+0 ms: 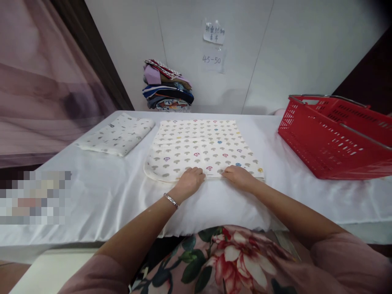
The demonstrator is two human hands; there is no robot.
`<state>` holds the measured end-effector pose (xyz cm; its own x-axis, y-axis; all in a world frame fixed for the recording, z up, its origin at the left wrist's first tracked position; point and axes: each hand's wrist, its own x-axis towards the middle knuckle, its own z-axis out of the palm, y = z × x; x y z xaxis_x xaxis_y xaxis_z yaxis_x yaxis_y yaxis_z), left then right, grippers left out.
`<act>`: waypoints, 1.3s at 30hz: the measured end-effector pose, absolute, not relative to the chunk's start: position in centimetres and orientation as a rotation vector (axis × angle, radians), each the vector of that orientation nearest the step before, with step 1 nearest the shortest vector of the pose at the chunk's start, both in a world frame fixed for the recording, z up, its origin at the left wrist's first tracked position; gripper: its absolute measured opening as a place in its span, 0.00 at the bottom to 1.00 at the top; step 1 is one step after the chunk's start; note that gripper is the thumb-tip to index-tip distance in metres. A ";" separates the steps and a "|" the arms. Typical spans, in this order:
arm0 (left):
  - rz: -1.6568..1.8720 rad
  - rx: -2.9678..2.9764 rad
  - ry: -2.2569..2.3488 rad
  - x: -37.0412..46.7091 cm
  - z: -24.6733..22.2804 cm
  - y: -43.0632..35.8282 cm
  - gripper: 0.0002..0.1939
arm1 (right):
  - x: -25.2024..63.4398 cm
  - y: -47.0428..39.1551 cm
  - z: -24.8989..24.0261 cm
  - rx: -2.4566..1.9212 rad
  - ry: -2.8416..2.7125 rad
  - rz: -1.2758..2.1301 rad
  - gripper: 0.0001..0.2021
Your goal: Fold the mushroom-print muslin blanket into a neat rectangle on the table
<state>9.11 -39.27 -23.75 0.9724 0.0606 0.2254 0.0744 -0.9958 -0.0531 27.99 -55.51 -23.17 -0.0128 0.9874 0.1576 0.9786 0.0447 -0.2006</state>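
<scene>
A cream cloth with small printed mushrooms [202, 143] lies flat and folded in layers in the middle of the table. Its left near corner is rounded. At its near edge, my left hand [190, 181] has its fingers curled onto the fabric. My right hand [239, 177] pinches the same edge a short way to the right. Both thumbs are mostly hidden from view. A silver bracelet [170, 200] circles my left wrist.
A white satiny cover [122, 204] drapes the table. Another folded printed cloth [118, 134] lies at the left. A red plastic basket [339, 143] stands at the right. Behind the table, a stack of folded fabrics [167, 87] rises near the wall, below paper signs [213, 32].
</scene>
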 end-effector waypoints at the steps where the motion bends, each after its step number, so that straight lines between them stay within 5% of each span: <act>1: -0.352 -3.058 -0.108 9.1 -23.8 -39.3 0.10 | 28.0 -55.5 -23.2 -2.010 -2.075 0.043 0.12; 22: -0.432 -3.065 -0.122 9.4 -24.7 -39.1 0.09 | 28.5 -56.1 -23.2 -1.816 -1.923 0.218 0.12; 39: -0.500 -2.986 -0.056 8.7 -24.5 -40.0 0.09 | 27.5 -56.7 -23.8 -1.948 -2.033 -0.025 0.13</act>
